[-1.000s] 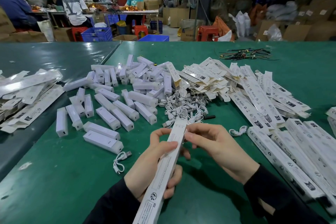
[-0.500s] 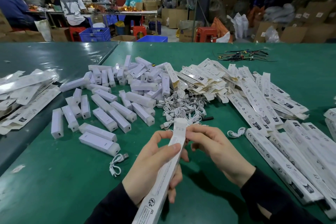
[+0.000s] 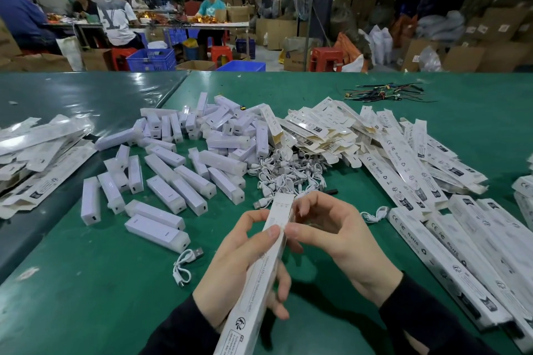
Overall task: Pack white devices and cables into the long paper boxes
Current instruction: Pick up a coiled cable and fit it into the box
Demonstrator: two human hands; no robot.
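— Right hand (image 3: 337, 242), fingertips (image 3: 291, 230) first: curled in, pinching the far end of the long white paper box (image 3: 269, 265). Looks like closing the end flap.

— And the left hand (image 3: 239, 271)?

— Wrapped round the middle of the box, thumb on top, other fingers curled under. Box held up off the green table (image 3: 86, 297), far end pointing away, near end down by the dark sleeves.

— Anything inside?

— Can't tell. Sides closed, no peeking in.

— How to do the flap well?

— Keep the left grip snug but not squashing, since thin paper probably bends easily. Push the flap in straight, tuck the tab all the way, then press flat.

— And after that?

— Finished white boxes (image 3: 461, 253) lying in a row on the right, so likely down there. Short white devices (image 3: 178, 179) spread out on the left, pile of coiled white cables (image 3: 285, 176) just past the hands, one loose white cable (image 3: 184, 264) near the left hand. Flat unfolded boxes (image 3: 326, 130) heaped behind.
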